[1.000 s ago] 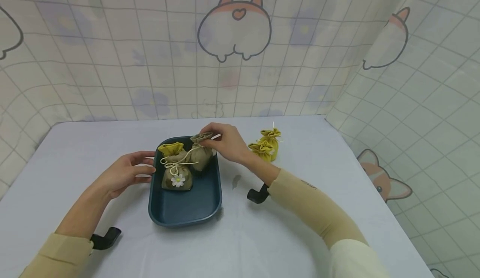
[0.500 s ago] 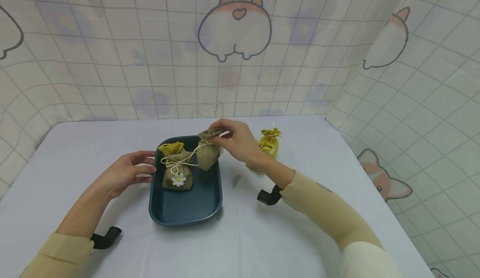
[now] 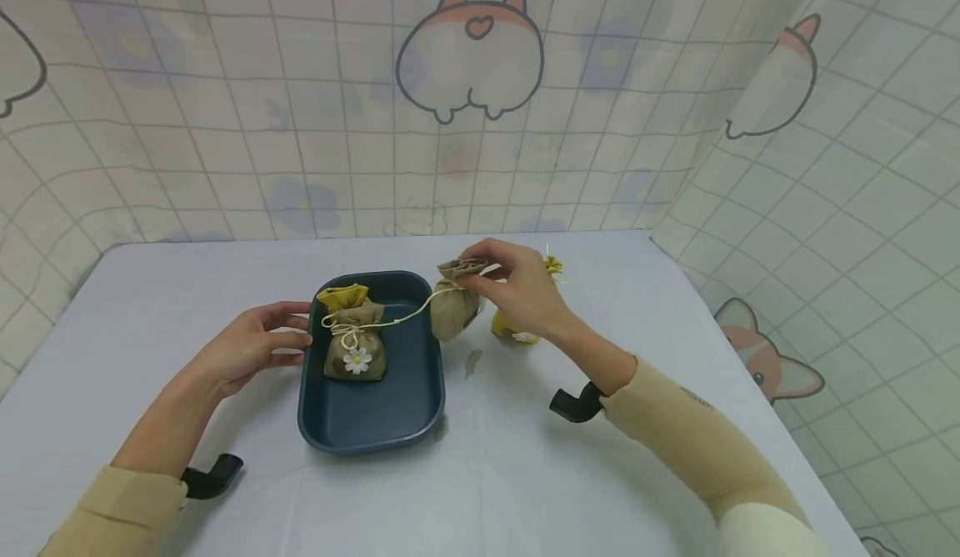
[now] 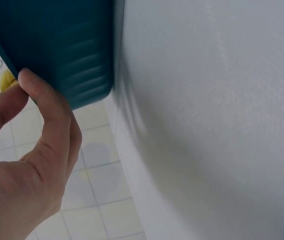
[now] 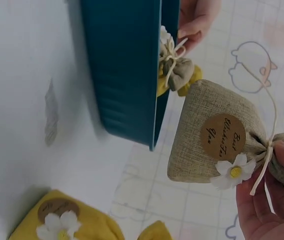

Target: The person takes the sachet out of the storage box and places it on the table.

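Note:
My right hand [image 3: 521, 286] pinches the gathered neck of a beige drawstring pouch [image 3: 452, 311], which hangs just beyond the tray's right rim. A white flower and round brown label show on the pouch [image 5: 217, 135] in the right wrist view. Its pale cord stretches left toward another beige pouch [image 3: 355, 365] lying in the dark teal tray [image 3: 375, 424]. Behind that one pokes the yellow top of a further pouch [image 3: 342, 297]. Fingertips of my left hand [image 3: 251, 344] touch the outside of the tray's left wall, with the fingers loosely bent.
Yellow pouches [image 5: 72, 220] stand on the white table right of the tray, partly hidden by my right hand in the head view. A patterned curtain [image 3: 465, 173] hangs behind the table. Black mounts [image 3: 576, 404] stick out from both wrists.
My right hand has carried the beige pouch from inside the tray to the right, past its rim, drawing the cord out longer. My left hand and the tray have stayed put.

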Motion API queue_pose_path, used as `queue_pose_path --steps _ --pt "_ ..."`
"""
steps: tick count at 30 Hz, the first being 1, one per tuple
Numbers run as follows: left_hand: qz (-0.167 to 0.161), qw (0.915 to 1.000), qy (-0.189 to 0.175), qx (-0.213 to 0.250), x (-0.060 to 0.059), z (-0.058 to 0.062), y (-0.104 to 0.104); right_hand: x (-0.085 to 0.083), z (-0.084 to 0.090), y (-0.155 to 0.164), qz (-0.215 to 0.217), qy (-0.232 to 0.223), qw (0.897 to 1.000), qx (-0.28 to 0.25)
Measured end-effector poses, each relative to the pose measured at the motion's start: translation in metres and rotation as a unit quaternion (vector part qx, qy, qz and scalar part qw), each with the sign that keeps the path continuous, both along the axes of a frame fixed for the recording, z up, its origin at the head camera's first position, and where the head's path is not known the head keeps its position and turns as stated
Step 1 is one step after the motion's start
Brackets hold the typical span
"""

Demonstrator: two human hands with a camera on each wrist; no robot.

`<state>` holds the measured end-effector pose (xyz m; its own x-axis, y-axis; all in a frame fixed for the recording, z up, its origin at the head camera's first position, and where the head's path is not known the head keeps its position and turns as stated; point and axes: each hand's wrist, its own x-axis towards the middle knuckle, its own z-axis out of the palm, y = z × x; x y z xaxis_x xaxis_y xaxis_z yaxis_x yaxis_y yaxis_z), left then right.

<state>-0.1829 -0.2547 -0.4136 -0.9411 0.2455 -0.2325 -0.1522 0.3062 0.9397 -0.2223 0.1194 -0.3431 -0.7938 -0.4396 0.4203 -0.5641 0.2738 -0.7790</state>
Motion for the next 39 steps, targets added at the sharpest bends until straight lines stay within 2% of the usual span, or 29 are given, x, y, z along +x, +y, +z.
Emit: queue_pose_path --steps 4,13,27,34,39 --pt "0.0 1.0 0.001 0.002 0.001 0.0 0.0 0.001 -0.001 0.014 -0.012 -0.002 1.0 0.003" --pt "-0.001 1.0 -0.002 0.0 0.001 0.001 0.001 0.014 0.002 0.045 -0.044 -0.02 0.999 -0.004" --pt "-0.001 1.0 -0.001 0.001 0.0 0.001 -0.001 0.024 0.008 0.089 -0.085 0.001 0.996 -0.034" --pt "0.0 1.0 -0.001 -0.001 0.001 0.002 -0.002 0.026 0.009 0.107 -0.117 0.02 0.993 -0.017" --pt "0.001 1.0 -0.003 0.001 0.001 0.002 -0.001 0.028 0.001 0.121 -0.14 0.009 0.99 0.001"
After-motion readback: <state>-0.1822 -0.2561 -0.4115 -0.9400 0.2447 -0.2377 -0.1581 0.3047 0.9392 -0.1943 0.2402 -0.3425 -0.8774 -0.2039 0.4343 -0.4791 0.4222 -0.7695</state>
